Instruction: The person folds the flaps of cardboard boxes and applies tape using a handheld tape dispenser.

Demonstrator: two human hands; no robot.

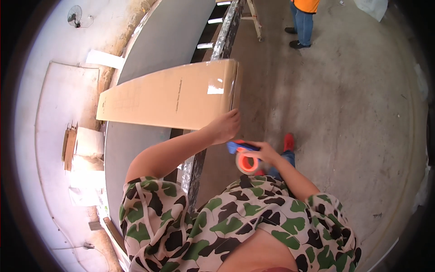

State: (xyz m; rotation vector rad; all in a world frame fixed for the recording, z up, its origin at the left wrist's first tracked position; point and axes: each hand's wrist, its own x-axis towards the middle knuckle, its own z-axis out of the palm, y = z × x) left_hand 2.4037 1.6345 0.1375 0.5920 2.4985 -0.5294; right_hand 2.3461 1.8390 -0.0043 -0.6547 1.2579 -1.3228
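Observation:
A long brown cardboard box lies across the grey surface in front of me, its narrow end facing right. Clear tape shines on its top close to that end. At the box's near right corner is my left hand, fingers curled together against the edge; exactly what the fingertips pinch is hidden. Just below and to the right, my right hand is closed round a blue tape dispenser. A tape roll with an orange core hangs from it, apart from the box.
Under the box runs a long grey conveyor belt with a worn metal side rail. A person in an orange top and jeans stands on the concrete floor at the far right. Along the left wall are a white bundle and a fan.

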